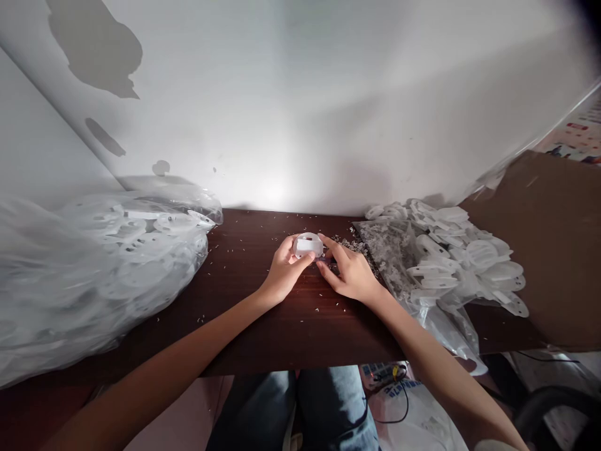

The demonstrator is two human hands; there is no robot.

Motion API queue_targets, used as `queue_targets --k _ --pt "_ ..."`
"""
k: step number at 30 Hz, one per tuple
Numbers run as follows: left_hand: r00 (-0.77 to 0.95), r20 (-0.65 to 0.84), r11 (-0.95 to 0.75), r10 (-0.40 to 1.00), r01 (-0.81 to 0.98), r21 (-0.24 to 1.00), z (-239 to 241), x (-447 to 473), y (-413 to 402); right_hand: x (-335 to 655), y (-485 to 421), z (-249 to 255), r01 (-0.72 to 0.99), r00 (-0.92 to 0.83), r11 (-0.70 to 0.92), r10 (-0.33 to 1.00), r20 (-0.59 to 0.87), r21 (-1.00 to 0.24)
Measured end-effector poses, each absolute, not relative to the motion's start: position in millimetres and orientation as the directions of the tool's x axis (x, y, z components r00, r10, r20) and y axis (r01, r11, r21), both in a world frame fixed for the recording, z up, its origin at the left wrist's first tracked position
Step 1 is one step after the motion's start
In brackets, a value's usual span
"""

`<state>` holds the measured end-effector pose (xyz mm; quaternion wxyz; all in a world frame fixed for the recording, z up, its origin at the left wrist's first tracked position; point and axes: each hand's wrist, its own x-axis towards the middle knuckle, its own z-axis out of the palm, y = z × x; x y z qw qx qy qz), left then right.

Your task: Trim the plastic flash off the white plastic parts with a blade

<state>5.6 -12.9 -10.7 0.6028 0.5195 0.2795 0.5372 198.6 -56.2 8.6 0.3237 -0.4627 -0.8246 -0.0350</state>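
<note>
A small round white plastic part [308, 245] is held up over the dark wooden table [263, 313], near its far edge by the wall. My left hand [283, 270] grips the part from the left and below, fingers curled around its rim. My right hand [346, 269] pinches its right side with fingertips, the other fingers folded. Both hands meet on the same piece.
A large clear plastic bag [84, 269] full of white plastic parts fills the table's left. A heap of similar white parts [462, 257] lies on a plastic sheet at the right, beside a brown cardboard box [544, 250]. Small white shavings [350, 245] scatter on the table.
</note>
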Motion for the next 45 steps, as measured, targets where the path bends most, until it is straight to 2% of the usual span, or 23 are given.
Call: queue_targets --k 12,17,30,34,41,45 --pt "0.286 0.202 -0.083 0.937 -0.378 0.922 -7.0 5.5 -13.3 200.1 -53.5 7.9 0.781 -0.248 0.564 0.674 0.696 -0.269" --pt "0.278 0.181 -0.067 0.943 -0.375 0.924 -6.6 5.3 -15.0 199.0 -54.7 9.7 0.777 -0.295 0.569 0.706 0.644 -0.269" --pt "0.241 0.152 -0.071 0.958 -0.314 0.947 -9.2 5.5 -15.1 197.5 -54.2 8.0 0.808 -0.384 0.577 0.672 0.633 -0.121" --pt "0.253 0.157 -0.073 0.955 -0.309 0.948 -10.3 5.3 -14.2 195.9 -55.6 9.0 0.804 -0.360 0.569 0.696 0.621 -0.172" --pt "0.213 0.206 -0.134 0.955 -0.308 0.942 -12.0 3.1 -8.9 200.2 -53.2 12.6 0.761 -0.249 0.533 0.767 0.591 -0.371" --pt "0.195 0.287 -0.233 0.938 -0.261 0.937 -10.7 0.3 -8.7 199.2 -51.9 13.9 0.763 -0.289 0.537 0.781 0.553 -0.360"
